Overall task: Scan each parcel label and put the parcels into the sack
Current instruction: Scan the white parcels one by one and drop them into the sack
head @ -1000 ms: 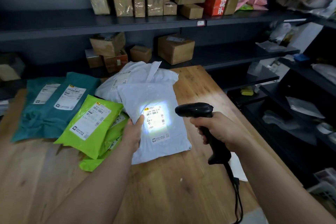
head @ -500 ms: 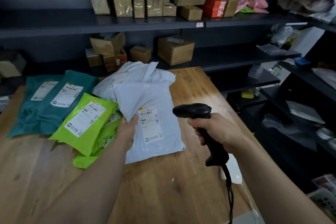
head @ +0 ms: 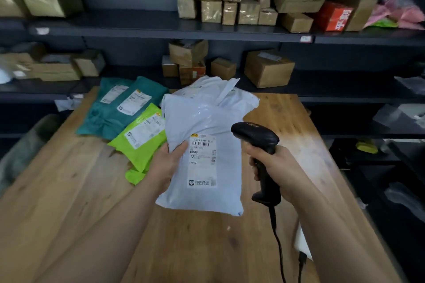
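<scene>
- While the left hand (head: 169,163) pinched the white parcel (head: 204,122) by its left edge, thumb on top beside the label (head: 202,161), the right hand (head: 279,167) was clamped round the grip of the scanner (head: 254,134), just right of the parcel, which hung between the two hands over the desk (head: 69,190).
- I judged the one-edge pinch the weak point: the slick, soft bag could slide out or fold, and the label would crease or turn away from the scanner head.
- The thumb touched the label's left border; creeping right, it could cover a barcode and spoil the read.
- I saw no scan light on the label, so I could not tell whether it had been read; bagging it unread would be the costly slip.
- The cable (head: 278,243) trailed below the right hand; a wide swing could snag it.
- The green parcels (head: 142,138) and teal parcels (head: 119,108) lay just beyond the left hand; a careless sweep could drag them off the desk.
- A grey blurred shape (head: 23,145) far left of the left hand may have been the sack; I could not tell, which left the drop uncertain.
</scene>
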